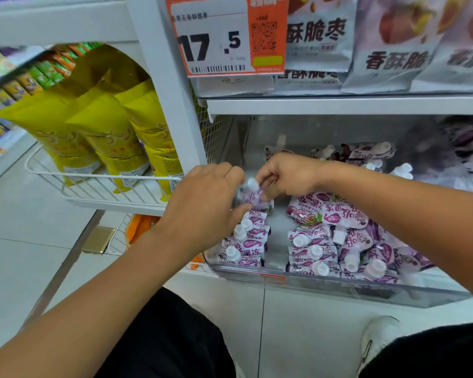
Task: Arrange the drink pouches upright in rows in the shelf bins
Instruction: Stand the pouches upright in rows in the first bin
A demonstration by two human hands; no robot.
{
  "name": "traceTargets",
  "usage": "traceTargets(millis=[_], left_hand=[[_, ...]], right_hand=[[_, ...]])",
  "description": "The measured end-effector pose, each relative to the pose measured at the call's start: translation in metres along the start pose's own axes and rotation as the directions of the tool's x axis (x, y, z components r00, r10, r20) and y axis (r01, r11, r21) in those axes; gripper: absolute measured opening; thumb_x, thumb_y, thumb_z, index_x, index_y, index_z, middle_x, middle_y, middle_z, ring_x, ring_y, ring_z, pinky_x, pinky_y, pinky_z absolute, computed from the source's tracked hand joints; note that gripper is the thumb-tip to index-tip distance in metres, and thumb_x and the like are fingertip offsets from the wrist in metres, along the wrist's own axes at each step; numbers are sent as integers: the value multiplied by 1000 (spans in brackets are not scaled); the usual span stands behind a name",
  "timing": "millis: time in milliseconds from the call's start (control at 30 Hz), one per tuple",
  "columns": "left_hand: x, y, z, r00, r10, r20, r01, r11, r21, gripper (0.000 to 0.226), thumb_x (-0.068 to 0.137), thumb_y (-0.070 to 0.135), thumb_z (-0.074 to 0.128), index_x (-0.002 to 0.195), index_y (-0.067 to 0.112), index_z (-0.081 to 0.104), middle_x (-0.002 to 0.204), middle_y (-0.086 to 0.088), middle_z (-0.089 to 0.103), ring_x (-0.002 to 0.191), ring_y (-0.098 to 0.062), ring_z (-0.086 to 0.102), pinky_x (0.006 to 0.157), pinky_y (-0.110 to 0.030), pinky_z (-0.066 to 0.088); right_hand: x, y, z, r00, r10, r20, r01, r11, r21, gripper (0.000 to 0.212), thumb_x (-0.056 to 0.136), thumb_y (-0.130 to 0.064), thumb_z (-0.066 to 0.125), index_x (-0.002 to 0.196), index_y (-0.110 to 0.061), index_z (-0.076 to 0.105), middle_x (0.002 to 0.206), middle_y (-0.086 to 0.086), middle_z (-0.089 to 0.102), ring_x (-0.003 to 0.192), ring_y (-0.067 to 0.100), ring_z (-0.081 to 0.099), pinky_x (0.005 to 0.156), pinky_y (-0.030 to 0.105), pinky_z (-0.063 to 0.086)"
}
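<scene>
Purple pouch held by two hands.

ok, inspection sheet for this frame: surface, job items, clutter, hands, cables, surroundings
Surface: clear shelf bin, low on the rack.
Job's things: left row of pouches upright; right pile jumbled; one pouch held above the left row.
Clutter: nothing seen.
Grippers: left hand and right hand both pinch the held pouch.
Cables: nothing seen.
Surroundings: yellow bags in a wire basket; price tag; tiled floor.
</scene>
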State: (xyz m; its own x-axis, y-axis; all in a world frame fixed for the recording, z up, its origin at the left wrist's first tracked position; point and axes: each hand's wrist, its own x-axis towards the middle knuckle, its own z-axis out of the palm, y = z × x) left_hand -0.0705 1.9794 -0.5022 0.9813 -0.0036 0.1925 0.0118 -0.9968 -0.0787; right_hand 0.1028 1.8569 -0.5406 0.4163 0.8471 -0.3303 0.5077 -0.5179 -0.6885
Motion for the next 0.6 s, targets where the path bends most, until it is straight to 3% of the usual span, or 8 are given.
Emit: traceTargets(millis=[100, 167, 233, 300, 367, 400, 500, 600], left_hand=[[11, 0, 5, 988, 68, 135, -82, 991, 102, 47, 92, 53, 52, 126, 20, 52, 121, -1, 62, 113, -24, 57, 107, -38, 30], [20, 4, 7, 958, 124, 259, -174, 968, 180, 44, 98, 52, 43, 130, 22, 50, 118, 1, 66, 114, -20, 59, 118, -40, 15], [28, 5, 7, 927, 130, 353, -211, 956, 203, 44, 100, 52, 39, 131, 23, 52, 112, 0, 70, 111, -19, 62, 119, -40, 13], [38, 4, 3, 896, 116, 428, -212, 960, 183, 44, 99, 53, 41, 129, 24, 55, 108, -3, 71, 110, -22, 61, 117, -38, 19], [47, 4, 0, 861, 113, 495, -211, 966, 148, 45, 99, 53, 43, 131, 24, 55, 110, -4, 69, 110, -24, 59, 114, -38, 23], [50, 4, -1, 845, 110, 524, -211, 968, 138, 45, 99, 53, 43, 131, 24, 54, 113, -4, 68, 111, -25, 58, 112, -39, 25], [59, 4, -1, 809, 103, 579, -207, 972, 116, 39, 100, 48, 42, 120, 21, 60, 101, -1, 65, 101, -25, 58, 100, -38, 30], [62, 4, 1, 831, 69, 552, -153, 982, 109, 37, 98, 45, 46, 108, 17, 68, 91, -1, 65, 89, -23, 57, 95, -38, 32]], right_hand=[[-7, 4, 5, 992, -3, 126, -15, 990, 142, 32, 86, 4, 68, 113, -12, 68, 112, 2, 73, 104, 11, 69, 95, 29, 53], [-10, 5, 5, 988, 25, 153, -63, 967, 246, 34, 87, 9, 63, 115, -10, 65, 117, 6, 71, 110, 16, 67, 102, 38, 50], [-15, 2, -1, 988, 53, 144, -92, 956, 279, 34, 86, 7, 62, 114, -10, 65, 117, 8, 70, 112, 23, 65, 101, 42, 49], [-22, -5, -17, 991, 105, -78, -96, 989, 115, 24, 83, -10, 68, 106, -13, 70, 108, 9, 72, 104, 26, 68, 96, 40, 54], [-19, -10, -35, 874, 164, -457, -239, 965, -110, 30, 82, -26, 70, 107, -10, 71, 107, 11, 71, 99, 28, 68, 89, 34, 56], [-12, -11, -39, 810, 174, -559, -314, 935, -164, 39, 83, -28, 71, 115, -7, 66, 115, 13, 67, 103, 28, 65, 88, 31, 54], [14, -19, -33, 790, 252, -558, -428, 879, -209, 53, 81, -26, 77, 123, -1, 58, 124, 16, 61, 112, 30, 61, 86, 30, 49], [36, -25, -19, 854, 281, -438, -422, 867, -266, 39, 79, -24, 79, 109, -4, 63, 111, 11, 66, 97, 25, 64, 75, 27, 48]])
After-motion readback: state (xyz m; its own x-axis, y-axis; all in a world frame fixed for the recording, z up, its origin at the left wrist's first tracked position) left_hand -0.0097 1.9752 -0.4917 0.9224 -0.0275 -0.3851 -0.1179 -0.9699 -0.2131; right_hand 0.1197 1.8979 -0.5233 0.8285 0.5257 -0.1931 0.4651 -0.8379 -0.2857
